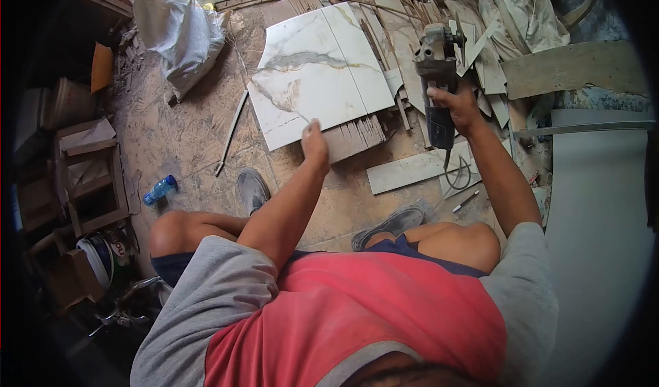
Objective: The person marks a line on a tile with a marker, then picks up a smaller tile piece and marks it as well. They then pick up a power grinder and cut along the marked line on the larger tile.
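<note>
A white marble-patterned tile (pixel 309 71) lies on a wooden support (pixel 357 138) on the floor in front of me, with a straight line running across its right part. At the tile's near edge is my left hand (pixel 315 145), its fingers closed on that edge. My right hand (pixel 458 105) is wrapped round the body of an angle grinder (pixel 436 64), held up to the right of the tile. The grinder's disc (pixel 460 35) points away from me, clear of the tile. Its cable (pixel 458 174) hangs in a loop below.
Tile strips (pixel 406 171) and a marker (pixel 466 201) lie near my right foot. Offcuts are heaped behind the grinder. A white sack (pixel 180 37), a blue bottle (pixel 160 189) and a thin strip (pixel 233 131) are on the left. A large panel (pixel 597 249) stretches along the right.
</note>
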### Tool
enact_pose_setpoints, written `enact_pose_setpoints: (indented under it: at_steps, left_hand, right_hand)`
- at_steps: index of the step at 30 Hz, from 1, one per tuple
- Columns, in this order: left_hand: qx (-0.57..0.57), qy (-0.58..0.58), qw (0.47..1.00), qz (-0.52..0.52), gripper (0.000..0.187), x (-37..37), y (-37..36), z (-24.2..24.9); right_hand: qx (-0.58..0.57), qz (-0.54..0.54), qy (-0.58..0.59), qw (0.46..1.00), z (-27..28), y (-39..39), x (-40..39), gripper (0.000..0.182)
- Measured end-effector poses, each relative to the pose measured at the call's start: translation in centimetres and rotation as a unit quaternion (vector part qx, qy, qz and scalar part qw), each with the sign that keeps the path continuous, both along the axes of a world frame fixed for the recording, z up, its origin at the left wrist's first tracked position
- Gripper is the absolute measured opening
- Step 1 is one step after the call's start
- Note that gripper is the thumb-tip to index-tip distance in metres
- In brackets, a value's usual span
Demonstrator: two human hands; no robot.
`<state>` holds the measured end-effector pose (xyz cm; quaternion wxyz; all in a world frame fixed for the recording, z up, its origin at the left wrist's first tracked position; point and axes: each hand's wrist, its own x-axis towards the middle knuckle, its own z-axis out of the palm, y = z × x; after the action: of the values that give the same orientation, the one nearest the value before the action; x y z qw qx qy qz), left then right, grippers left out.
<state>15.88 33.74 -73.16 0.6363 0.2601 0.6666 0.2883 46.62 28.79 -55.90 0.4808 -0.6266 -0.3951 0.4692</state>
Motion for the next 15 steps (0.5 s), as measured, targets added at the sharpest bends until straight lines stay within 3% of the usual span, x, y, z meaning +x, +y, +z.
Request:
enact_pose_setpoints:
  at_steps: [1,3,4,5,6,7,8,10,13,15]
  left_hand:
    - [0.136,0.050,0.978,-0.150,0.065,1.3,-0.1,1.7]
    - [0.140,0.232,0.955,-0.117,0.058,5.1,-1.6,6.6]
    - [0.251,0.219,0.934,-0.129,0.060,5.5,-2.4,6.6]
    - [0.252,0.212,0.936,-0.122,0.060,6.2,-2.5,6.6]
    - [0.249,-0.011,0.954,-0.168,0.065,7.2,-1.7,7.4]
    - [0.226,-0.231,0.922,-0.212,0.070,7.7,-1.6,8.0]
    - [0.223,-0.238,0.921,-0.211,0.070,8.1,-1.5,8.4]
    - [0.147,-0.443,0.810,-0.354,0.076,9.2,0.3,12.3]
    - [0.105,-0.456,0.791,-0.394,0.072,9.7,1.2,15.6]
    - [0.138,-0.453,0.794,-0.381,0.063,10.1,1.2,15.7]
  right_hand:
    - [0.022,0.004,0.032,0.999,0.7,1.1,-0.9,0.041]
    - [-0.007,-0.034,0.140,0.990,0.7,2.8,-2.0,0.037]
    - [-0.042,-0.002,0.161,0.986,0.5,3.5,-1.7,0.037]
    - [-0.041,0.002,0.151,0.988,0.1,3.7,-1.6,0.037]
    - [-0.029,0.021,0.185,0.982,0.5,4.8,-2.0,0.042]
    - [-0.024,0.036,0.224,0.974,0.8,5.0,-2.3,0.047]
    - [-0.030,0.072,0.236,0.969,1.1,5.2,-2.2,0.058]
    - [-0.010,0.080,0.241,0.967,1.8,5.4,-2.8,0.062]
    - [-0.005,0.103,0.247,0.963,2.8,5.2,-3.8,0.070]
    - [-0.013,0.083,0.227,0.970,3.7,5.3,-4.4,0.073]
